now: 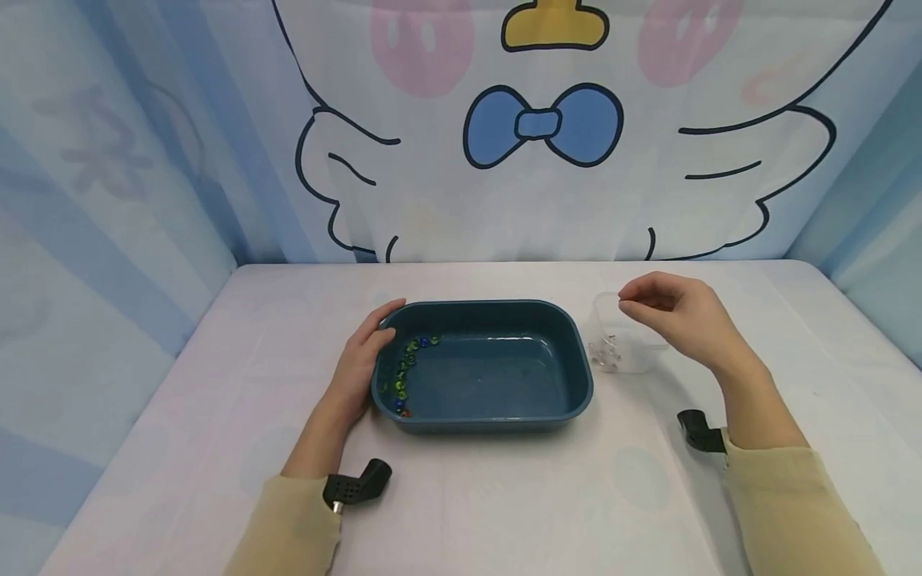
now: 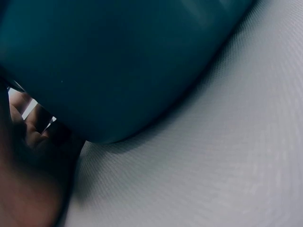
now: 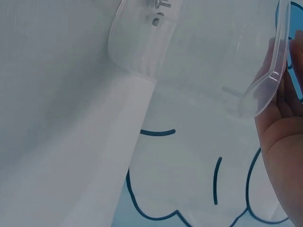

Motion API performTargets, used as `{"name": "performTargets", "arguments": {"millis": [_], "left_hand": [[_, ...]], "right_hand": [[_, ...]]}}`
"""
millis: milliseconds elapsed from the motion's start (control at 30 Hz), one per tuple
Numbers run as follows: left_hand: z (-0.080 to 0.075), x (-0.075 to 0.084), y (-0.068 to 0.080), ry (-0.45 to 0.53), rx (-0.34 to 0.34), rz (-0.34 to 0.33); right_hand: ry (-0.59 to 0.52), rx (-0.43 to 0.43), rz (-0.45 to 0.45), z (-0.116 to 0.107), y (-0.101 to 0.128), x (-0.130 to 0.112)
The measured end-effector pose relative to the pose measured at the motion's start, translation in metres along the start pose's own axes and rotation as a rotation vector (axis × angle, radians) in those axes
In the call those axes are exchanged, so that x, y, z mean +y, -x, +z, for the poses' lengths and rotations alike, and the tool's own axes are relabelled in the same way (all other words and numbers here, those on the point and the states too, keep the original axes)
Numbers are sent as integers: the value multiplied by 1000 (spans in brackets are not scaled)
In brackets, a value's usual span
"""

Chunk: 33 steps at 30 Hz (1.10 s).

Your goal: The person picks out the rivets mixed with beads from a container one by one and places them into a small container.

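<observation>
My left hand (image 1: 354, 370) grips the left end of a dark teal plastic basin (image 1: 483, 388), thumb over the rim. Inside the basin, several glass marbles (image 1: 401, 384), mostly green with a few blue, line the left side. Right of the basin, my right hand (image 1: 680, 320) pinches the edge of a clear plastic box (image 1: 637, 356), which is tilted. Several small silvery pieces (image 1: 607, 352) lie gathered at the box's lower left; their kind is too small to tell. The left wrist view shows the basin's outer wall (image 2: 109, 71) close up, with the fingers mostly in shadow.
A white cloth (image 1: 519, 504) covers the table. Behind it hangs a printed curtain (image 1: 540, 208) with a blue bow tie, and more curtain encloses both sides. Each wrist carries a black camera mount (image 1: 360, 482).
</observation>
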State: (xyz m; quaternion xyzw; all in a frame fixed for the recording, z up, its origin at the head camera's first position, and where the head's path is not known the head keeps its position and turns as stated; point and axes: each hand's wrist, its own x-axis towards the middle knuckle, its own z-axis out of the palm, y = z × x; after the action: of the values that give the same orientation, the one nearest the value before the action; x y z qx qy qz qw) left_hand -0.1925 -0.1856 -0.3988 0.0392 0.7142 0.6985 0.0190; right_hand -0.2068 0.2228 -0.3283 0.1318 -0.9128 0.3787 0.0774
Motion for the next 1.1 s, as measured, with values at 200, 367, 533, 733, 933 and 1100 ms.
{"name": "performTargets", "arguments": {"millis": [200, 367, 533, 733, 933, 1100], "left_hand": [[-5, 0, 3, -22, 13, -9], [-8, 0, 4, -15, 22, -7], [-5, -1, 1, 11, 3, -1], [-4, -1, -1, -4, 27, -11], [-10, 2, -3, -17, 35, -34], [-21, 6, 0, -49, 59, -13]], "right_hand": [[-26, -1, -27, 3, -4, -5], [-25, -9, -38, 5, -7, -8], [-17, -10, -23, -1, -5, -6], [-58, 3, -36, -3, -3, -8], [-77, -28, -39, -4, 0, -11], [-72, -38, -63, -11, 7, -16]]}}
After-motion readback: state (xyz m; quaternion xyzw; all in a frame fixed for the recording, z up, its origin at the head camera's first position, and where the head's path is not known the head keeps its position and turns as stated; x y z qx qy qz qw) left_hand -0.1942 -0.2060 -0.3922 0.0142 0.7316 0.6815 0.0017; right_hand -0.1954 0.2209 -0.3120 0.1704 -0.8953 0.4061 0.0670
